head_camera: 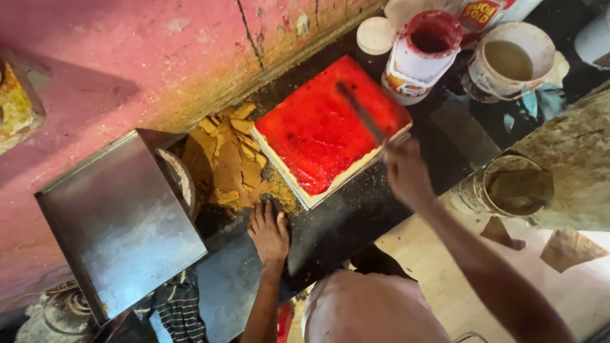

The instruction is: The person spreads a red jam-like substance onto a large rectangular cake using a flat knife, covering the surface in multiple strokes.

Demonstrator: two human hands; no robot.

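Note:
A square slab of cake (324,130) lies on the dark counter, its top covered in glossy red jam. My right hand (406,174) grips a long flat spatula (361,113) whose blade rests across the jam, near the slab's right side. My left hand (269,230) lies flat on the counter with its fingers spread, just below the slab's near left corner and next to a heap of brown cake trimmings (230,162).
An open white jam tub (422,54) and its lid (375,35) stand behind the cake. A bucket of pale liquid (508,60) and a brown-filled bucket (511,187) sit at right. A steel tray (121,222) lies at left, against a pink wall (127,57).

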